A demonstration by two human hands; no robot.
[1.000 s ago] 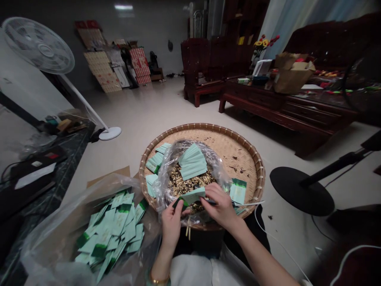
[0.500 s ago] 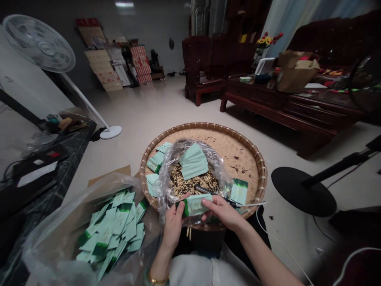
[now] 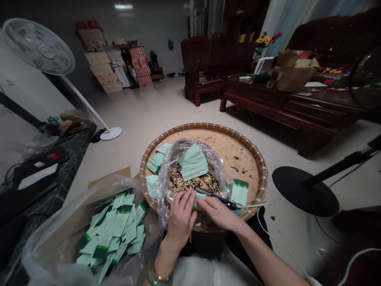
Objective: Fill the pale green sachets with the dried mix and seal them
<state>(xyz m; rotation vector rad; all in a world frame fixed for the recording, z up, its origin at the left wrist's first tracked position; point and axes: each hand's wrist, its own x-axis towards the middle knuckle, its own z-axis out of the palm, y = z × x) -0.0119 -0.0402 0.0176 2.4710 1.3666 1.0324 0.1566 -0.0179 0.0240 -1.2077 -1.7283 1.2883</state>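
Your L hand (image 3: 182, 212) has swung over the packet (image 3: 197, 201), lower ctr of frame, hiding its L part; can't tell if that grip's clamped. Your R hand (image 3: 219, 212) pinches the R end. Packet's prob. being flattened, near mid-frame bag (image 3: 163, 194).

Over a woven tray (image 3: 235, 147), the right hand (image 3: 219, 212) held a green packet (image 3: 197, 203); the left hand (image 3: 180, 220) partly hid it, its own grip unclear.

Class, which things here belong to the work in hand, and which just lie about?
Likely used:
pale green flat packet
round woven bamboo tray
clear plastic bag inside
slim black corded tool

Seemingly lying about:
white pedestal fan
red patterned boxes
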